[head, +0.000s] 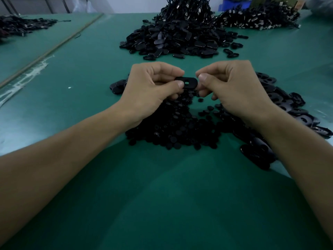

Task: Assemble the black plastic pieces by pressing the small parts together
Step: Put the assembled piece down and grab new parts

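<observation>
A flat black oval plastic piece (186,82) with a small square hole is held above the table between both hands. My left hand (153,87) pinches its left end between thumb and fingers. My right hand (232,87) pinches its right end the same way. Directly below lies a heap of small round black parts (173,130). More black oval pieces (281,103) are spread to the right of my right hand, partly hidden by my forearm.
The table has a green mat (162,195). A large pile of black oval pieces (173,40) lies farther back, with heaps of black cords with metal ends (257,18) behind it. Another dark pile (23,26) sits far left. A few pieces (117,86) lie left of my left hand.
</observation>
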The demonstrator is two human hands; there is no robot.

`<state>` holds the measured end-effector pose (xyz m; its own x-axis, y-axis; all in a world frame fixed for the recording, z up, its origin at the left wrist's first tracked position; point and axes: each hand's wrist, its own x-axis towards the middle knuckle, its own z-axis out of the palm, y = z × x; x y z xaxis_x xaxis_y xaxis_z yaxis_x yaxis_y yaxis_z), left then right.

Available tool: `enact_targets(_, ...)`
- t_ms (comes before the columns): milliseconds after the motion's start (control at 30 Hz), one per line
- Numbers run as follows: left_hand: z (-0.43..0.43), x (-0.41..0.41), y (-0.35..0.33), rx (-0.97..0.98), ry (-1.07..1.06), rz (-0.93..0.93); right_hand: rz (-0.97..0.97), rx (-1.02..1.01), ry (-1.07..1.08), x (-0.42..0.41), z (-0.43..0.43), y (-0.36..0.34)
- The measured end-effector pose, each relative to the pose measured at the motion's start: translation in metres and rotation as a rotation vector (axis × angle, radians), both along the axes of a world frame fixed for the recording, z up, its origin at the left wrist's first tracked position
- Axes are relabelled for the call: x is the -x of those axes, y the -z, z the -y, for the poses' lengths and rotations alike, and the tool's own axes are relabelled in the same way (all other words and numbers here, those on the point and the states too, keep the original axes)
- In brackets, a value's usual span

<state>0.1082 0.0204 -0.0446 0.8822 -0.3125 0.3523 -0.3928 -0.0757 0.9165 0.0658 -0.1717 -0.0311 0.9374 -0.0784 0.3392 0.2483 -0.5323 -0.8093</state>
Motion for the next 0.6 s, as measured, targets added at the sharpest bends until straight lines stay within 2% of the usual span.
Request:
enact_targets(133, -0.001, -0.001, 0.000, 0.017, -0.076, 0.009, -0.001, 0.376, 0.036, 0.000, 0.001, 0.003)
enact_targets(267, 0.000, -0.002, 0.000, 0.054, -0.086, -0.039, -0.036, 0.590, -0.035, -0.001, -0.003, 0.006)
enact_targets(400, 0.000, -0.002, -0.001, 0.076, -0.081, -0.064, -0.055, 0.684, -0.055, -0.004, -0.011, 0.008)
enact_targets(600, -0.001, -0.001, -0.001, 0.066, -0.096, -0.080, -0.088, 0.688, -0.060, -0.005, -0.015, 0.007)
